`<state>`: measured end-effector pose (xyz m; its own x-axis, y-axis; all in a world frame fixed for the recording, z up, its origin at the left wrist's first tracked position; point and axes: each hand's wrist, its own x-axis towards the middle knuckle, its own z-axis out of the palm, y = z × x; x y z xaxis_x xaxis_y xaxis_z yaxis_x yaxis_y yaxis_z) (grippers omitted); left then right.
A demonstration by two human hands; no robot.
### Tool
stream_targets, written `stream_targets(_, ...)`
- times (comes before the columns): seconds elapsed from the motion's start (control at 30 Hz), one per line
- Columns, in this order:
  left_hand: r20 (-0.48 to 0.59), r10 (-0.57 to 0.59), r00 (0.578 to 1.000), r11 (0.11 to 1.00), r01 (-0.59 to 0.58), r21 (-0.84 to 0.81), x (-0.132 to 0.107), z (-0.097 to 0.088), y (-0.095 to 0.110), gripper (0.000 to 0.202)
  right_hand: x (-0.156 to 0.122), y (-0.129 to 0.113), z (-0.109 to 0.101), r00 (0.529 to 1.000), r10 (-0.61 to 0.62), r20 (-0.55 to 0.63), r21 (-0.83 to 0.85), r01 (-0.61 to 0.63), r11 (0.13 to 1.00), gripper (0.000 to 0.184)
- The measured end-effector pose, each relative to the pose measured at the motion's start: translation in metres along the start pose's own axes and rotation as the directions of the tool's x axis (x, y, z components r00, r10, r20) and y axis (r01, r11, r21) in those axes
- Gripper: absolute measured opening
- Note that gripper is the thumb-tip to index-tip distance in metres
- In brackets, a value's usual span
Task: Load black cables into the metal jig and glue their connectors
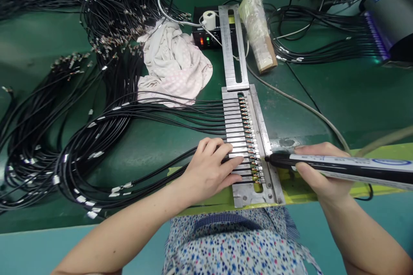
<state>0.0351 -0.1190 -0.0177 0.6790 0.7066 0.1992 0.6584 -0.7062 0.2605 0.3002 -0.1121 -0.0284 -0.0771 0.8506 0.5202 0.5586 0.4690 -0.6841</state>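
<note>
A metal fixture (pixel 261 137) lies on the green bench and holds a row of several black cables (pixel 180 116) whose gold tips line up along its slot. My left hand (pixel 209 169) lies flat, fingers stretched out, on the cables at the fixture's near left side. My right hand (pixel 319 172) is closed round a long black-and-white pen-shaped tool (pixel 338 165). Its dark tip touches the fixture's right edge beside the near cable tips.
Bundles of black cables (pixel 64 137) cover the left of the bench. A crumpled white cloth (pixel 174 64), a second metal bar (pixel 230 47), a black box with lit lamps (pixel 204 36), a plastic-wrapped packet (pixel 258 25) and a grey machine (pixel 390 13) lie beyond.
</note>
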Motion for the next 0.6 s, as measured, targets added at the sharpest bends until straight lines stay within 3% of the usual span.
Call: stream_targets(0.6,-0.004,-0.007,1.000,1.000,0.007,-0.003,-0.0008,0.0012,-0.0007,0.032,0.0003,-0.0015,-0.0006,0.999,0.031,-0.029,0.040,-0.029,0.999,0.012)
